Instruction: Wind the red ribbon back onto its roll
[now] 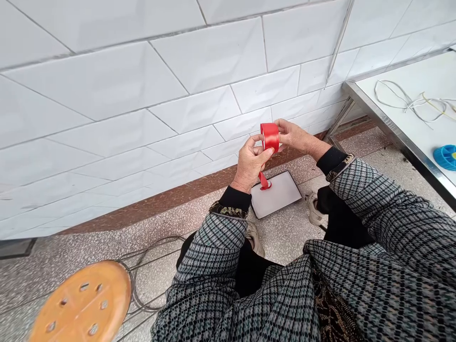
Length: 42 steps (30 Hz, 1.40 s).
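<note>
A roll of shiny red ribbon (270,137) is held up between my two hands, in front of the tiled wall. My left hand (250,164) grips its left side, with fingertips at the opening and the thumb under the rim. My right hand (294,137) holds the right side, its fingers partly hidden behind the roll. A loose length of red ribbon (264,181) hangs below my left hand, over a shallow tray-like box (281,197) with a pale surface and dark edges. The box lies on the floor near my shoes.
An orange round stool (83,304) with holes stands at the lower left, beside looped dark cable (140,266). At the right is a metal-edged table (395,128) bearing pale wires (406,102) and a blue round object (445,156). White tiled wall (213,104) rises ahead.
</note>
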### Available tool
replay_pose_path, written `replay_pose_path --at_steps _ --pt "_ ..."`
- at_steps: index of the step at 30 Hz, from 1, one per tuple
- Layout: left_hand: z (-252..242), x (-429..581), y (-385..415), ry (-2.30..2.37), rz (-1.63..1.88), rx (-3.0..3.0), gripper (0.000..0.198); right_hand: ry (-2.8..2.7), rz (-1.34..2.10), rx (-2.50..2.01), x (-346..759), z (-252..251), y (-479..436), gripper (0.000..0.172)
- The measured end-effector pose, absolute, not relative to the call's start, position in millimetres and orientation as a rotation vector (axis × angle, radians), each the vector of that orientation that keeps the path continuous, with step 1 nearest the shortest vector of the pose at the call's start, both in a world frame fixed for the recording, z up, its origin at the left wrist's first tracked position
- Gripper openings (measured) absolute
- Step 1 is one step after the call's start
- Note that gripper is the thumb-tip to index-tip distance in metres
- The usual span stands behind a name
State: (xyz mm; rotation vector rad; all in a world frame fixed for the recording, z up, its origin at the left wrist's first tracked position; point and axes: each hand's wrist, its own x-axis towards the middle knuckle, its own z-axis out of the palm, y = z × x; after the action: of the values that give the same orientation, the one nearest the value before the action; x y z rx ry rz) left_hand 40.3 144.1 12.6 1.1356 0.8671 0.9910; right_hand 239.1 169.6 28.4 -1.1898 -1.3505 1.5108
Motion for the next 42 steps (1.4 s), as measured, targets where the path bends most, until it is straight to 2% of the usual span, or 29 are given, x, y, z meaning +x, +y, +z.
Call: replay_pose_path --at_steps 4,6,14,21,30,38,42 --pt "15 39 143 0.844 0.939 1.106 0.041 -1.407 1.501 -1.135 244 29 169 0.063" --pt "16 38 143 0.835 0.924 1.093 0.043 -1.435 1.515 -1.111 244 29 169 0.066" --pt "18 40 143 0.847 0.923 1.064 0.048 -1.385 1.428 -1.085 238 21 172 0.05" --pt "10 41 145 0.857 0.967 1.132 0.049 -1.277 1.488 -1.09 232 24 170 0.054" --pt "-4 61 130 1.01 1.232 1.124 0.038 -1.031 1.517 -1.224 227 27 174 0.042" --pt "-1 66 124 0.879 1.08 1.073 0.045 -0.87 1.536 -1.27 230 29 178 0.028" --pt "2 65 125 0.892 0.956 1.093 0.046 -0.804 1.636 -1.233 230 30 176 0.035"
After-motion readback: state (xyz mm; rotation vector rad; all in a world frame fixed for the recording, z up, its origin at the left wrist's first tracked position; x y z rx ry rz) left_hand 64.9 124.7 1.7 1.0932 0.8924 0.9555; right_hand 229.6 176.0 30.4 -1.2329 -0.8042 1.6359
